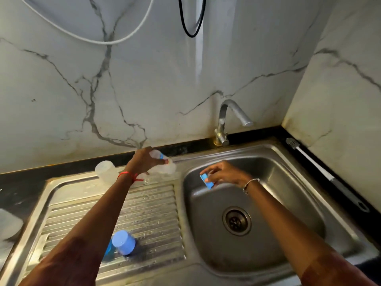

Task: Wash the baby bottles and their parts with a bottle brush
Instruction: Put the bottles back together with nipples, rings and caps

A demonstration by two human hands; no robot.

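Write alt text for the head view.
The left hand holds a clear baby bottle at the drainboard's back edge while the right hand pinches a blue part above the sink basin. A blue cap stands on the drainboard.

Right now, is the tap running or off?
Off: no stream of water falls from the tap into the sink basin below it.

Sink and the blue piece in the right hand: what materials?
The sink looks like brushed stainless steel: grey sheen, soft reflections, pressed ribs. The blue piece in the right hand is probably opaque plastic: flat uniform colour, but blurred.
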